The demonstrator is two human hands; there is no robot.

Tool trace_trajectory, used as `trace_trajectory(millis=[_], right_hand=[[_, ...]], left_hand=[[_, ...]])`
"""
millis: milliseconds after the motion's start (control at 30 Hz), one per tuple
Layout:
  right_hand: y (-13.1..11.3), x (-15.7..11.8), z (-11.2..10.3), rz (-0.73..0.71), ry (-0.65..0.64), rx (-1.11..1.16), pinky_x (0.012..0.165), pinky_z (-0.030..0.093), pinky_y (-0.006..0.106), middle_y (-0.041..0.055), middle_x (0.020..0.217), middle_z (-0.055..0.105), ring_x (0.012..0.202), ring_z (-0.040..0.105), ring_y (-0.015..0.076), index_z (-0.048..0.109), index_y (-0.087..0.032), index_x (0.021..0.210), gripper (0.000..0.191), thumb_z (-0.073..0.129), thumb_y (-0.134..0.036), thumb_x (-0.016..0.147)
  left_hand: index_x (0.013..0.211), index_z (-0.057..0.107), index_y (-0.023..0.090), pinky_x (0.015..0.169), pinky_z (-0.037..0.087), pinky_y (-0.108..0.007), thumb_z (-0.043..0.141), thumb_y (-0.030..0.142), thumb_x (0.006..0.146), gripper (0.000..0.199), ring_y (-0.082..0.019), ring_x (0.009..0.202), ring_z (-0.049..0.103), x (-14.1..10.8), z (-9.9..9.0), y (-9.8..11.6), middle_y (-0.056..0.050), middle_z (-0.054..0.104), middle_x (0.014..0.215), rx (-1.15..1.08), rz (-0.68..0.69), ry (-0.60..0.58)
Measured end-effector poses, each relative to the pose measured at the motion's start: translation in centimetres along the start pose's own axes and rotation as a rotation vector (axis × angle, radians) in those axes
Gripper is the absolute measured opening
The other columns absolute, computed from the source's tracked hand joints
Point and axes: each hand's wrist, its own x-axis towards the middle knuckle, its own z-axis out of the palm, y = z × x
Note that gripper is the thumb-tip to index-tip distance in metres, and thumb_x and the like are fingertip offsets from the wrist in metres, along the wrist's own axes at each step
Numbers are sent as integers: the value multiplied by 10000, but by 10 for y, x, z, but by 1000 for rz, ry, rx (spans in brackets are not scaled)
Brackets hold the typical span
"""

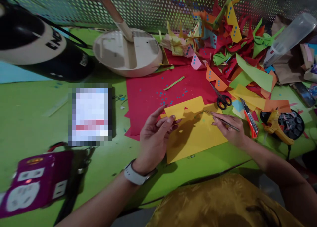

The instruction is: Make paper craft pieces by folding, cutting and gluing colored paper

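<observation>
My left hand (158, 134) pinches a small folded yellow paper piece (184, 108) with a notch in its lower edge, held above a larger yellow sheet (195, 141). A white watch band circles my left wrist. My right hand (230, 128) is closed on thin metal tweezers (223, 121), whose tip points left, close to the yellow piece. Whether the tip grips anything is too small to tell. Under the yellow sheet's upper left lies red paper (146, 105) with tiny blue bits scattered on it.
Black scissors (223, 101), an orange cutter (250, 118) and a yellow tool (277, 128) lie to the right. Cut papers (215, 52) pile up behind. A round lamp base (128, 52), a blurred-out device (90, 116) and a purple power block (37, 180) are on the left.
</observation>
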Motion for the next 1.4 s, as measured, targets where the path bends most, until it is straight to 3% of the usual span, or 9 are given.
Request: trace_trajectory(millis=[300,600,767,1000,1400], right_hand=[[-4,1,-2,-29,4,-17,631,646,287,26,998,790,706,762,153,677,-272,1158,254,576,-170,950],[-47,7,-29,-148,-34,-32,566,610,338,-9,895,797,676,752,185,552,-339,1350,484,592,-114,923],[-64,17,-24,-242,-51,-45,548,599,321,13,933,796,659,740,173,519,-323,1382,510,582,-102,926],[-62,25,-7,-332,-23,-55,530,573,286,29,968,794,645,726,143,551,-253,1328,421,558,-99,936],[-55,22,-4,-317,4,5,528,586,313,22,978,791,683,732,165,500,-300,1417,554,604,-94,913]], left_hand=[[1164,668,289,633,574,-196,866,345,683,523,-162,804,760,-1,-2,1,24,772,816,74,-10,-50],[1231,599,227,618,622,-237,860,396,693,622,-220,835,769,-12,6,1,-13,762,805,118,-18,-121],[1239,580,216,657,639,-262,838,420,718,616,-212,821,766,-21,8,1,-7,752,791,142,-19,-219],[1286,548,201,704,637,-262,809,428,751,637,-197,838,761,-22,7,1,-7,756,817,130,-4,-308],[1331,518,202,731,630,-268,780,364,799,615,-199,896,755,-22,4,-1,-7,761,842,127,-34,-298]])
